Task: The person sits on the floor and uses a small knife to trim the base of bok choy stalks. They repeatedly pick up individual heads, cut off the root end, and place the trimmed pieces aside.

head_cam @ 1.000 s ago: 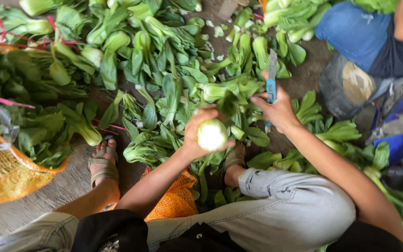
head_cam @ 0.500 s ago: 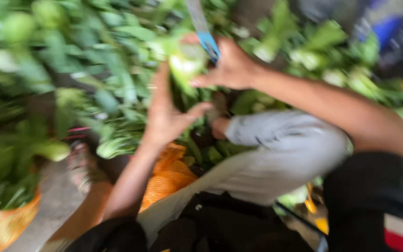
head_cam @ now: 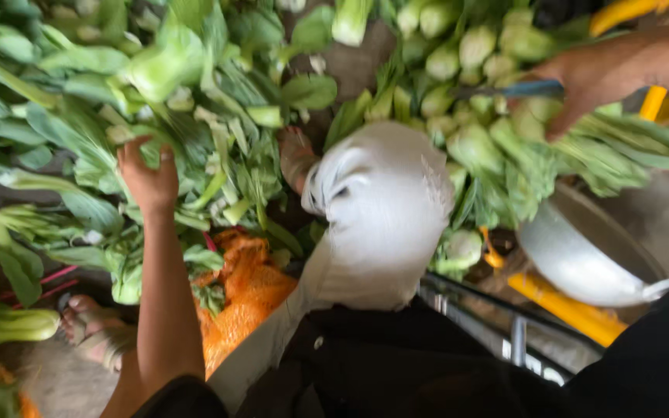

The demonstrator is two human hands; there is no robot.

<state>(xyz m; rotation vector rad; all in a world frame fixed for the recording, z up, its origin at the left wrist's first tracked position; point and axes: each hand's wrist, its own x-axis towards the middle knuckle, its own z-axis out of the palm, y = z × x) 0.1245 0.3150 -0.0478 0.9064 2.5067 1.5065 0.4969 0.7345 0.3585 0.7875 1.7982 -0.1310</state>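
My left hand [head_cam: 147, 174] reaches into a heap of loose green bok choy [head_cam: 195, 101] on the ground, fingers spread over the leaves with nothing clearly gripped. My right hand [head_cam: 598, 73] is at the upper right, shut on a knife with a blue handle [head_cam: 532, 89], its blade pointing left over a pile of trimmed bok choy heads [head_cam: 489, 131]. My bent knee in pale trousers [head_cam: 381, 209] sits between the two hands.
An orange mesh sack [head_cam: 249, 290] lies under my left arm. A round metal bowl [head_cam: 582, 255] stands at the right beside yellow bars [head_cam: 559, 306]. My sandalled foot [head_cam: 90, 325] rests at lower left, my other foot [head_cam: 296, 155] among the leaves.
The bok choy head my left hand held is gone from it; that hand has moved left into the loose leaves. My right hand with the knife has swung right. The view has turned right.
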